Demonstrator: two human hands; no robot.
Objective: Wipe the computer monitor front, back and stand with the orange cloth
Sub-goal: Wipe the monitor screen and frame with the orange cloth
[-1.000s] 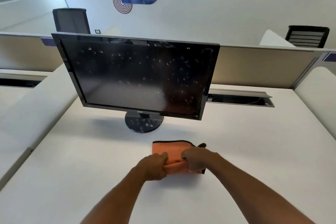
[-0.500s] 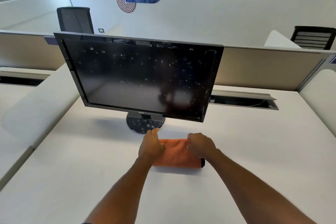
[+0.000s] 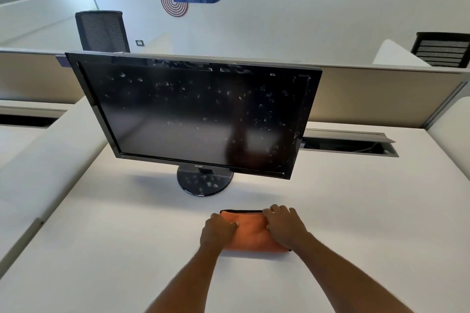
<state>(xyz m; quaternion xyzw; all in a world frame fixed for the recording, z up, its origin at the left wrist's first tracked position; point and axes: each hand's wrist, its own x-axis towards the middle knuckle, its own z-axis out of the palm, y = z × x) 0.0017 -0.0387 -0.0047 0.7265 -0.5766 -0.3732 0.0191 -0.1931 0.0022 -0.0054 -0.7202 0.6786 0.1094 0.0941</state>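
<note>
- A second ago we had the orange microfibre cloth with its dark stitched edge [image 3: 250, 232] bunched up between both hands, fingers clenched on a fold at its near side; now it lies flat on the white desk top [image 3: 106, 249], folded into a thicker pad.
- Our left hand [image 3: 218, 232] rests on the cloth's left end, fingers curled down onto the fabric, pressing rather than gripping as far as we can judge.
- Our right hand [image 3: 284, 227] lies palm-down over the right end, fingers spread and flat on the cloth; it pins the pad to the desk and is not closed around it.
- Both hands have slid forward and apart since half a second ago, which we read as smoothing the fold just made.
- The cloth sits in front of the round glossy black stand base [image 3: 204, 183], near it but not touching.
- The black-framed flat computer monitor [image 3: 201, 114] stands turned a little to one side, its dark screen dotted all over with pale spots; the base shows spots too.
- For the task, this means the preparation looks about finished and no wiping has begun: front, back and stand are all left to do.
- We judge the next move needs one hand to take up the pad and carry it to the screen, perhaps with the other steadying the frame.
</note>
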